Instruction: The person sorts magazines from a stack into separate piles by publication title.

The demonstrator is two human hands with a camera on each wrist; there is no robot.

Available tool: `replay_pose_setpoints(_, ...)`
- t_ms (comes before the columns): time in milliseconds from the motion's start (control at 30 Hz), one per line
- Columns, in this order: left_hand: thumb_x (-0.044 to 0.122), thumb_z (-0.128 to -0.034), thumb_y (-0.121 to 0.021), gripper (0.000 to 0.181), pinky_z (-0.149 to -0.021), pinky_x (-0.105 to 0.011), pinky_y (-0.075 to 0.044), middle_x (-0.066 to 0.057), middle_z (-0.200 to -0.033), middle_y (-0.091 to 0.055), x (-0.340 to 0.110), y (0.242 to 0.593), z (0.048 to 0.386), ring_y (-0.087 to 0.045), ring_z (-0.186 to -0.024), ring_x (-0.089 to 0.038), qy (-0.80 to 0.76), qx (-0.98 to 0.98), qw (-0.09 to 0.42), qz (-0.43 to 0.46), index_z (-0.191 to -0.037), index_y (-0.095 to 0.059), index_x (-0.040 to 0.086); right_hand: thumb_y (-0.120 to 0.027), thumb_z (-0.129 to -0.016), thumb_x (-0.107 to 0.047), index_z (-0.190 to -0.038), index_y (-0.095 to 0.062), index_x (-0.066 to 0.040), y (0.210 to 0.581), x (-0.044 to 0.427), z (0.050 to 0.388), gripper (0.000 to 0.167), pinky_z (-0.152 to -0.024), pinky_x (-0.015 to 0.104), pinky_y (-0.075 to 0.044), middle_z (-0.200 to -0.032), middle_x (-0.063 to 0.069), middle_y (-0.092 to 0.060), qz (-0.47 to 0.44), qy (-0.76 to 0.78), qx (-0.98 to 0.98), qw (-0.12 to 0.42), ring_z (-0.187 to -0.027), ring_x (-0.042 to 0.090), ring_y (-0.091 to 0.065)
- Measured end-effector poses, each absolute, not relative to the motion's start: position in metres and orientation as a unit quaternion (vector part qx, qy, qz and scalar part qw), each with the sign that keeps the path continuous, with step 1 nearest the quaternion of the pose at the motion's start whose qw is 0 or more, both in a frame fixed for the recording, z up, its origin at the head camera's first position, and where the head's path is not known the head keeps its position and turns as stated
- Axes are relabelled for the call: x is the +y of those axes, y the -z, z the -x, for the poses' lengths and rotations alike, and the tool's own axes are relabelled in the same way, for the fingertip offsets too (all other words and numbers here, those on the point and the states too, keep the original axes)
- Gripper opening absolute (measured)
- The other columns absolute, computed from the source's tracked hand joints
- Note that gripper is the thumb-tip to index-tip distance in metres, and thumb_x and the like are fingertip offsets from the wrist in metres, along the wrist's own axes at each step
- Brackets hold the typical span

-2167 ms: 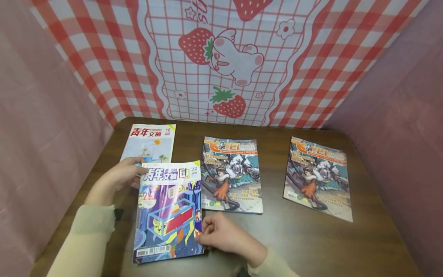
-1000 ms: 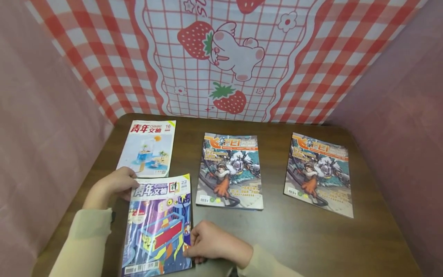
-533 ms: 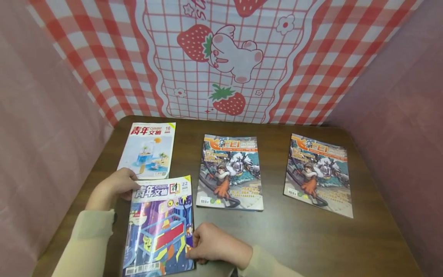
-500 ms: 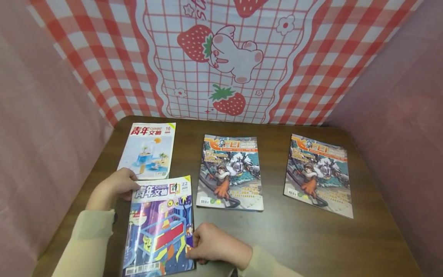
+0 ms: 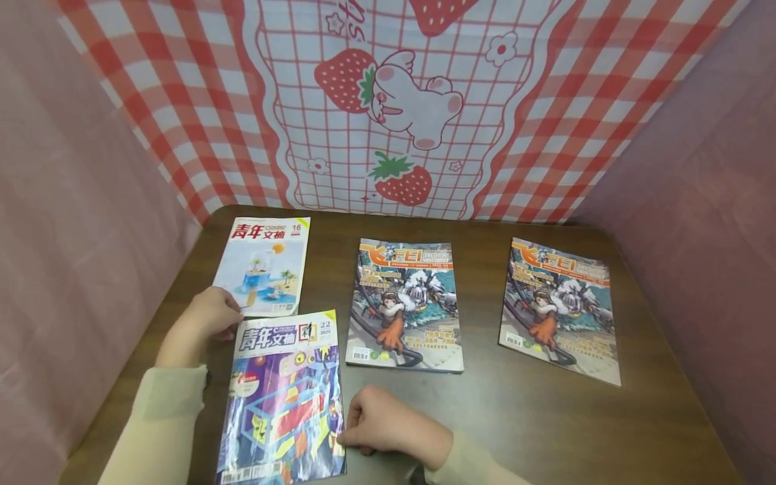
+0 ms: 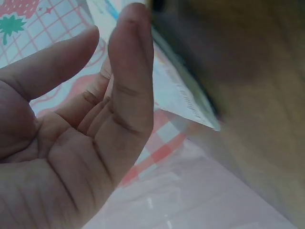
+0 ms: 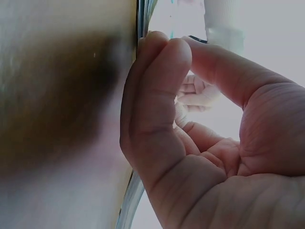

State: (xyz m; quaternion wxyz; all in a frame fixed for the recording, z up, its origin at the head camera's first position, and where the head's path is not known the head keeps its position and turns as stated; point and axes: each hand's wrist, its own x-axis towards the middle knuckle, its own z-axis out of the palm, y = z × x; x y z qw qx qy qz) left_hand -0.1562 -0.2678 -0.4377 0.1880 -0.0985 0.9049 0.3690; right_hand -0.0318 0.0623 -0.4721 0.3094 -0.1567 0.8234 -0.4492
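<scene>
On the near left of the table lies a purple magazine (image 5: 281,397) marked 22, with glare on its cover. My right hand (image 5: 388,424) is at its lower right edge, thumb over the border and the other fingers curled; the right wrist view shows the fingertips at the page edges. My left hand (image 5: 209,316) is by the upper left corner, beside a white magazine (image 5: 263,269) marked 16. In the left wrist view, the left thumb (image 6: 62,62) and fingers stand apart with nothing between them.
A comic-style magazine (image 5: 403,306) lies mid-table, slightly thick at its lower edge. A matching magazine (image 5: 558,313) lies slanted at the right. The brown table (image 5: 515,417) meets a red checked strawberry cloth (image 5: 400,182) behind; pink cloths hang at both sides.
The purple magazine came toward me and left, below the white one, which is now uncovered. Since half a second ago, my left hand has come off the purple magazine's corner.
</scene>
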Motion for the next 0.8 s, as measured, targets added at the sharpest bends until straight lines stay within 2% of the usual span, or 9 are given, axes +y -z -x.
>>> replay_pose_setpoints(233, 0.007, -0.0915, -0.069, 0.021, -0.055, -0.030, -0.056, -0.017, -0.078, -0.063, -0.249, 0.429, 0.161, -0.064, -0.061, -0.019, -0.355, 0.918, 0.159, 0.079, -0.095, -0.064, -0.012, -0.084, -0.082, -0.012, -0.065, -0.066, -0.011, 0.468, 0.074, 0.043, 0.024, -0.042, 0.021, -0.043, -0.051, 0.000, -0.061, 0.144, 0.479, 0.808, 0.310, -0.044, 0.010, -0.057)
replay_pose_setpoints(433, 0.013, -0.0969, -0.065, 0.029, -0.061, -0.032, -0.057, -0.019, -0.084, -0.069, -0.226, 0.420, 0.159, -0.069, -0.068, -0.026, -0.368, 0.919, 0.134, 0.038, -0.108, -0.064, -0.013, -0.081, -0.086, -0.016, -0.073, -0.070, -0.011, 0.455, 0.088, 0.058, 0.018, -0.047, 0.025, -0.048, -0.058, 0.002, -0.065, 0.159, 0.491, 0.816, 0.259, -0.051, 0.016, -0.062)
replay_pose_setpoints(567, 0.014, -0.0992, -0.062, 0.030, -0.064, -0.035, -0.058, -0.020, -0.087, -0.070, -0.213, 0.420, 0.157, -0.071, -0.071, -0.030, -0.391, 0.914, 0.109, 0.017, -0.114, -0.062, -0.012, -0.080, -0.087, -0.018, -0.082, -0.072, -0.009, 0.446, 0.099, 0.067, 0.013, -0.057, 0.028, -0.052, -0.070, -0.003, -0.067, 0.152, 0.481, 0.836, 0.217, -0.063, 0.012, -0.063)
replay_pose_setpoints(667, 0.014, -0.1007, -0.062, 0.029, -0.064, -0.035, -0.058, -0.021, -0.090, -0.071, -0.201, 0.419, 0.157, -0.072, -0.074, -0.031, -0.409, 0.908, 0.087, 0.008, -0.116, -0.062, -0.011, -0.079, -0.088, -0.019, -0.089, -0.073, -0.006, 0.442, 0.108, 0.074, 0.015, -0.065, 0.030, -0.055, -0.081, -0.003, -0.068, 0.135, 0.483, 0.846, 0.183, -0.074, 0.013, -0.064)
replay_pose_setpoints(800, 0.016, -0.1013, -0.062, 0.031, -0.066, -0.035, -0.057, -0.023, -0.096, -0.071, -0.187, 0.416, 0.159, -0.072, -0.080, -0.033, -0.434, 0.899, 0.055, -0.001, -0.118, -0.063, -0.009, -0.077, -0.089, -0.019, -0.095, -0.073, -0.002, 0.439, 0.120, 0.083, 0.018, -0.069, 0.031, -0.057, -0.087, 0.001, -0.070, 0.105, 0.498, 0.848, 0.149, -0.079, 0.016, -0.067)
